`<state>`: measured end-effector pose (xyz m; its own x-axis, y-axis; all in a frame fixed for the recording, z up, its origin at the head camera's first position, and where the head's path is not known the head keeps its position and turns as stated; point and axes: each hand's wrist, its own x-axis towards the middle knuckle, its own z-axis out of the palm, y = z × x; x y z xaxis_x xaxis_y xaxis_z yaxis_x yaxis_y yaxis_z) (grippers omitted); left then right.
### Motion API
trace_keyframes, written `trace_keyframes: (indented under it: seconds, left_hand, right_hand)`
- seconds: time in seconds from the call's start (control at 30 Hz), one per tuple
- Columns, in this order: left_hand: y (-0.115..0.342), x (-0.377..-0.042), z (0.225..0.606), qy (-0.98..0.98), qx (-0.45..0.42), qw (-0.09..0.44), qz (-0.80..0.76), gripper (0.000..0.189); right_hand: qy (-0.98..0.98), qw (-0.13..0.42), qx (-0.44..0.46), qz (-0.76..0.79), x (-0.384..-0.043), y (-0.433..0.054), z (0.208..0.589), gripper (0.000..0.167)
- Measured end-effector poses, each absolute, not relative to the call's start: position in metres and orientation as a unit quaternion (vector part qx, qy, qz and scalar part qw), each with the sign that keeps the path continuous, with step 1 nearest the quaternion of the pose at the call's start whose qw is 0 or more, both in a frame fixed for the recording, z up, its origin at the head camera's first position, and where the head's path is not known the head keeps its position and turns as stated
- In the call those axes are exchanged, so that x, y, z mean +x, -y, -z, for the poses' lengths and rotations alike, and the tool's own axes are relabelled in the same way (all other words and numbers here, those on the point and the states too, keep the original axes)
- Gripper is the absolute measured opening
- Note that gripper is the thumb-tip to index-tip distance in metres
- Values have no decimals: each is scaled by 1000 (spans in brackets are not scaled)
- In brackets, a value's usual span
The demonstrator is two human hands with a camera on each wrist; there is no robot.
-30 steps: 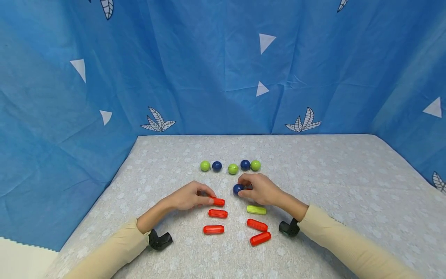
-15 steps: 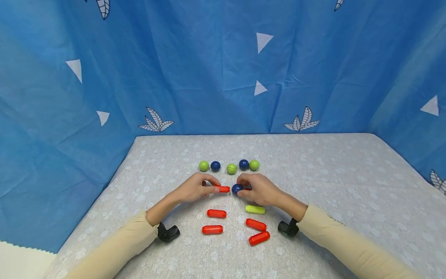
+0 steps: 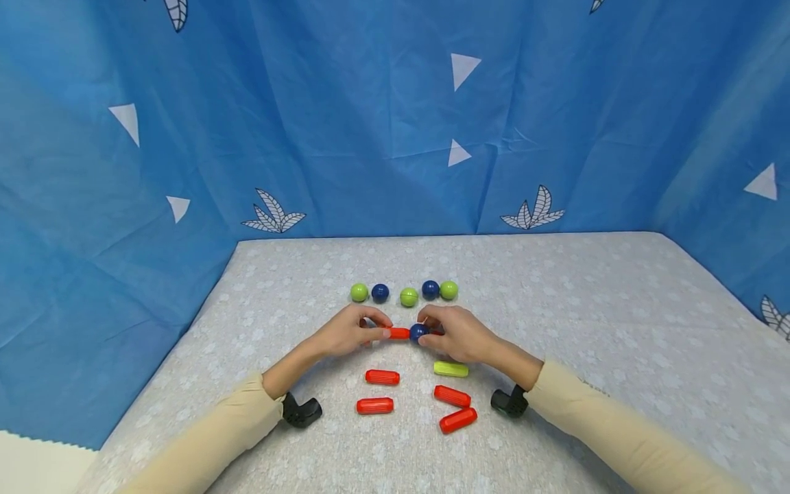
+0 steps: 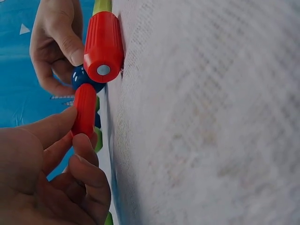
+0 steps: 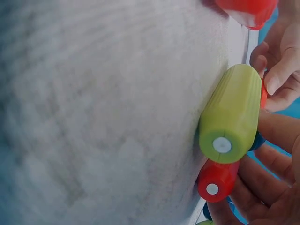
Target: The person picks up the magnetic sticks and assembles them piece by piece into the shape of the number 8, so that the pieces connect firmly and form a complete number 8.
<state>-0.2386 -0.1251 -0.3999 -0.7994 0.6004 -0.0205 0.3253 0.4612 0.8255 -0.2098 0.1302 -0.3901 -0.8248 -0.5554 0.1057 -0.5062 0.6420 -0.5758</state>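
Observation:
My left hand [image 3: 348, 331] pinches a red ribbed rod [image 3: 399, 333] between thumb and fingers. The rod's free end meets a dark blue ball [image 3: 418, 333], seen touching in the left wrist view. On the other side, my right hand [image 3: 458, 334] grips that ball with thumb and fingertips. Under the right fingers lies another red rod [image 5: 218, 182], its pale round end facing the camera; whether it is joined to the ball is hidden. A yellow-green rod [image 3: 451, 369] lies just in front of the right hand.
Beyond the hands, a row holds green balls [image 3: 359, 292] and blue balls [image 3: 380, 293]. Nearer lie red rods on the left [image 3: 382, 377] and on the right [image 3: 458, 420]. A patterned grey cloth [image 3: 555, 288] covers the table, with a blue curtain [image 3: 370, 103] behind.
My left hand has lifted a red rod from the left group and moved it forward and right until its end meets the blue ball. The right hand stays nearly still on the ball.

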Motion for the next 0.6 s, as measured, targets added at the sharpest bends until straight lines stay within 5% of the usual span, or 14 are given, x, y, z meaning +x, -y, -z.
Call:
trace_keyframes:
  seconds: [0.6]
  left_hand:
    - [128,-238,399,-841,273,161,-439,19]
  right_hand:
    - [-898,34,-327,291,-211,-129,389,27]
